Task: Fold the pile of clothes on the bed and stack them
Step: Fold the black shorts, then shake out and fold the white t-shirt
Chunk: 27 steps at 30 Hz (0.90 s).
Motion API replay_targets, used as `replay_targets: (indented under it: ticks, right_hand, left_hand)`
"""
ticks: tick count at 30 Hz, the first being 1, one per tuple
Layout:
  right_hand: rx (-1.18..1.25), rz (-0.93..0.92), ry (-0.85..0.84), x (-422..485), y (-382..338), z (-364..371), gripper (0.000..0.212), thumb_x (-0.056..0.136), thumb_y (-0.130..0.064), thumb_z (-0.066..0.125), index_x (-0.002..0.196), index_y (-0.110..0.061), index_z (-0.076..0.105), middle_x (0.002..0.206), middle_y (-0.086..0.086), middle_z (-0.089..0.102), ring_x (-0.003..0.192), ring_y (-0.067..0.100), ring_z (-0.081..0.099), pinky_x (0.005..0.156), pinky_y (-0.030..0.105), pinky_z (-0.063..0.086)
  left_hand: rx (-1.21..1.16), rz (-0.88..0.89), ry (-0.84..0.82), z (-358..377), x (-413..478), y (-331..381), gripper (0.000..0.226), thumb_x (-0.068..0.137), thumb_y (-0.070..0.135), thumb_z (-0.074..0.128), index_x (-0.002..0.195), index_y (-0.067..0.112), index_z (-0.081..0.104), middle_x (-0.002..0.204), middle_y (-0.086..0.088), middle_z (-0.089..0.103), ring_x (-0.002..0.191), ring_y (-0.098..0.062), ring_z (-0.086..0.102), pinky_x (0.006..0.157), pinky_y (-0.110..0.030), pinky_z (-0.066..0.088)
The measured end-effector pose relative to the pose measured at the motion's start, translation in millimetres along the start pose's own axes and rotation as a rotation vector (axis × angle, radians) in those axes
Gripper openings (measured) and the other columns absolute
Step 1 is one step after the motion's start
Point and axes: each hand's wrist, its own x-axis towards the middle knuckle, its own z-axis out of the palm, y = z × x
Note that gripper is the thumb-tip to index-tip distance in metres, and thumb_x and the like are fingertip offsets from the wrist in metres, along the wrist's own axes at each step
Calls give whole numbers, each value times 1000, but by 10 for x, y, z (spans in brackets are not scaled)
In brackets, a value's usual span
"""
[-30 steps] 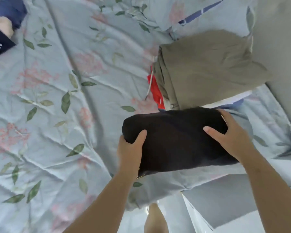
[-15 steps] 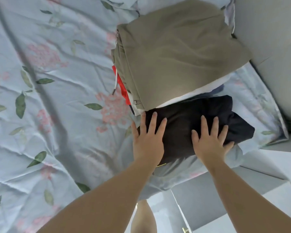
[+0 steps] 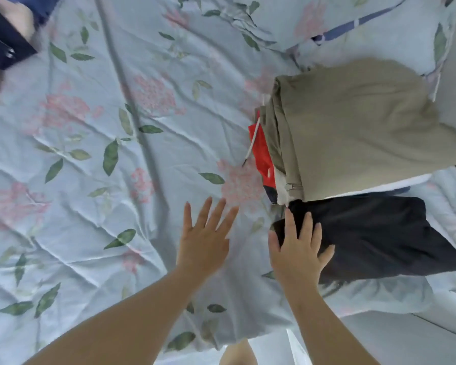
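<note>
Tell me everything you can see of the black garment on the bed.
The black garment is plain dark cloth, matte and soft-looking, folded into a thick, roughly oblong bundle. It lies flat on the floral sheet near the bed's edge, with its far edge against the olive-topped stack. The right hand rests on its left end, fingers straight.

Both hands reach forward, left [image 3: 204,239] and right [image 3: 299,247], palms down with fingers spread.

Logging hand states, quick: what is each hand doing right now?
Left hand: open, fingers spread over the bedsheet, holding nothing.
Right hand: open, flat on the folded black garment.
</note>
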Motion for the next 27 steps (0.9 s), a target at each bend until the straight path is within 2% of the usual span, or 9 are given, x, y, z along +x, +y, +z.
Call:
replay_targets:
  ticks: [2,3,5,7,13,15,18,19,27]
  right_hand:
    - [-23,-116,-19,-113,-434,113,58,97,-51,27,149,-41,7,160,-3,-1,147,25,-3,112,59,1]
    - [-44,-169,-38,-155,-679,186,57,97,-52,25,149,-42,2,160,-4,-5,147,24,-6,112,59,-1]
    - [-75,-247,-74,-225,-1222,355,57,98,-52,21,148,-44,-5,160,-6,-10,147,23,-9,113,58,-3]
    - [-93,-321,-90,-285,-1846,543,57,98,-52,22,148,-44,-6,160,-6,-11,147,23,-10,113,58,-3]
    - [-90,-522,-110,-340,-3745,1096,57,98,-52,24,148,-45,-3,160,-6,-8,147,22,-8,114,56,-3]
    - [-93,-568,-104,-318,-4263,1262,57,98,-52,24,148,-44,-3,160,-6,-8,147,22,-7,114,55,-4]
    - [-102,-658,-64,-244,-4899,1461,56,98,-48,29,149,-43,4,160,-5,-4,147,23,-3,114,55,-2]
    - [-109,-690,-42,-200,-5083,1514,56,98,-48,30,149,-42,6,160,-4,-2,147,23,-2,114,54,-2]
    - [-118,-865,122,298,-6512,1715,58,98,-42,36,150,-35,12,160,0,2,146,26,2,115,49,2]
  left_hand:
    - [28,-75,30,73,-111,-466,76,96,46,36,141,32,-23,159,1,0,146,-26,-3,109,-58,-15]
    - [31,-103,39,64,-157,-704,77,94,47,41,145,31,-15,159,0,6,146,-25,2,111,-59,-8]
    - [-19,-153,70,41,-254,-1199,77,82,43,65,146,27,26,150,-3,37,139,-27,32,109,-61,19]
    - [-35,-187,141,139,-366,-1761,72,71,37,77,136,22,50,139,-7,52,129,-30,48,101,-63,34]
    - [-70,-337,161,534,-646,-3502,70,70,37,78,134,20,53,137,-8,53,128,-32,49,99,-63,36]
    - [-73,-387,139,694,-673,-4045,70,77,39,72,139,23,45,142,-7,48,133,-31,43,104,-62,31]
    - [-38,-466,87,1036,-630,-4765,64,96,48,32,148,30,0,159,-1,12,147,-26,7,113,-57,0]
    - [-29,-491,92,1145,-587,-4979,62,96,50,22,148,31,-6,160,1,5,147,-24,-1,113,-56,-6]
    - [-231,-681,94,1563,-264,-6090,74,78,76,-10,145,44,-16,158,10,-14,143,-19,-22,113,-52,-12]
